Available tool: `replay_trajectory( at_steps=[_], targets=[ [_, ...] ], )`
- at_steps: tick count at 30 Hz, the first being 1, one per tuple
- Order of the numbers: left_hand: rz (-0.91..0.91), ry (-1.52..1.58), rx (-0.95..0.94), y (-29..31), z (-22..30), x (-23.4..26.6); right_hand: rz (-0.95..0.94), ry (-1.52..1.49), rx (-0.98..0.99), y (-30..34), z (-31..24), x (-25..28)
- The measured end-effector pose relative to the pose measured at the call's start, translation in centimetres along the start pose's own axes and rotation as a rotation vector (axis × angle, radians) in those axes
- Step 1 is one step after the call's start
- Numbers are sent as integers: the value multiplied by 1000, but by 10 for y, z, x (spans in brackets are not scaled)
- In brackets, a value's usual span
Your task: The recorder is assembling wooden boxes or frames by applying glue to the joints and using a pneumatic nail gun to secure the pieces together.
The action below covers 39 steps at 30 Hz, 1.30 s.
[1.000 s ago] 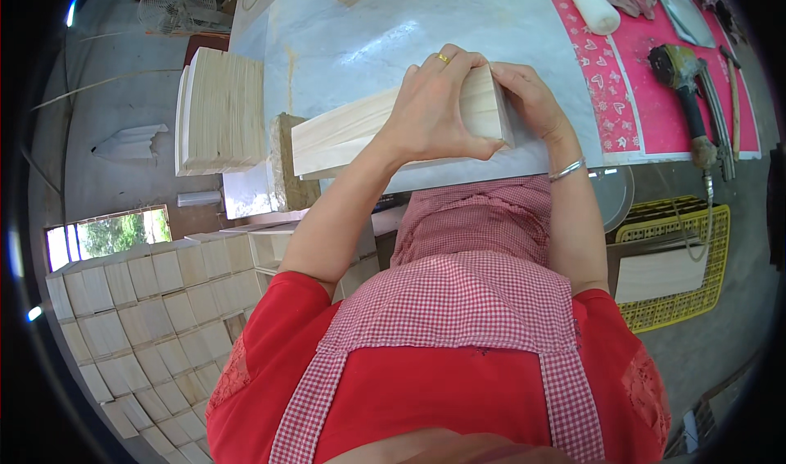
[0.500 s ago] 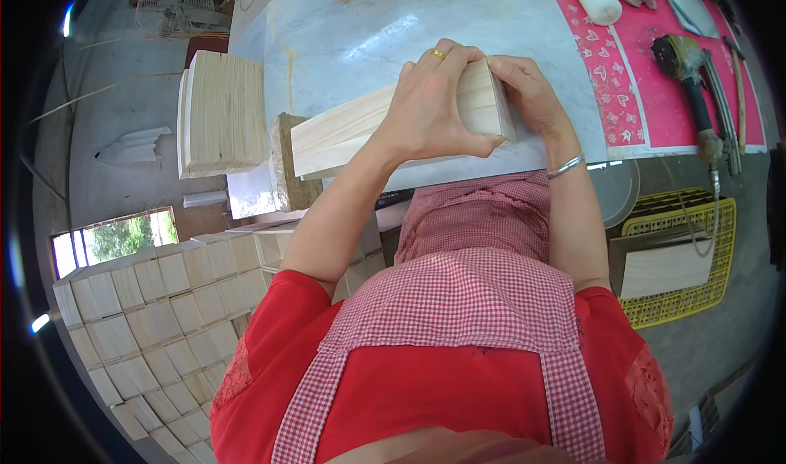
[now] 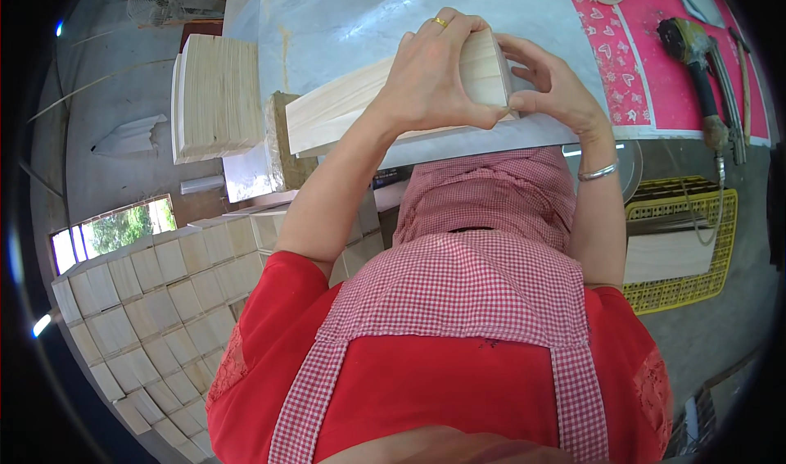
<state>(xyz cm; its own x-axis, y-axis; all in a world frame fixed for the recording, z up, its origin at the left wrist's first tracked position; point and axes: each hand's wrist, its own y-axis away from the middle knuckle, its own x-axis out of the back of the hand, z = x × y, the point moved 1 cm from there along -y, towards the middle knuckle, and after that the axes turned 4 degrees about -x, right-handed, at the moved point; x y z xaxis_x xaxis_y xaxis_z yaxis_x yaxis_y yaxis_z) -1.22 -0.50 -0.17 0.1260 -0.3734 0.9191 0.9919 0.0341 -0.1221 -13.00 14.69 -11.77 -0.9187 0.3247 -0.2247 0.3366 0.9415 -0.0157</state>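
Note:
A long, pale wooden box lies on the table, slanting up to the right. My left hand spans it near its right end, thumb on the near edge and fingers over the far edge. At the right end, a thin end board stands against the box. My right hand curls round that end, its thumb at the near corner and its fingertips by the far corner. The far side of the box and its inside are hidden. A brown block touches the left end of the box.
A stack of thin boards stands at the left. Many finished boxes are piled at the lower left. On the pink cloth lie a nail gun with a hose and a hammer. A yellow crate holds boards at the right.
My right thumb has come down to the near corner of the end board, and the right hand has opened wider round it. My left hand keeps its grip. The view has shifted slightly.

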Motion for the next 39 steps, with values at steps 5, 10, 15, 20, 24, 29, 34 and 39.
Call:
replay_trajectory(
  at_steps=[5,10,15,20,24,29,34,39],
  targets=[
    [0,23,-14,0,-1,-1,-8,-29,-6,-3,4,0],
    [6,29,-39,2,-4,-1,-27,-7,-25,-7,4,-1],
    [1,45,-10,4,-3,-1,-61,52,-36,-7,-1,-1],
    [2,33,-5,2,0,-1,95,186,133,14,-16,-15],
    [-3,5,-12,-3,0,-3,217,276,250,34,-25,-32],
    [18,44,23,-6,4,5,233,418,271,66,-39,-53],
    [-2,43,21,2,-4,2,356,550,212,93,-38,-55],
    [-5,63,54,11,3,5,802,825,178,108,-60,18]
  ],
)
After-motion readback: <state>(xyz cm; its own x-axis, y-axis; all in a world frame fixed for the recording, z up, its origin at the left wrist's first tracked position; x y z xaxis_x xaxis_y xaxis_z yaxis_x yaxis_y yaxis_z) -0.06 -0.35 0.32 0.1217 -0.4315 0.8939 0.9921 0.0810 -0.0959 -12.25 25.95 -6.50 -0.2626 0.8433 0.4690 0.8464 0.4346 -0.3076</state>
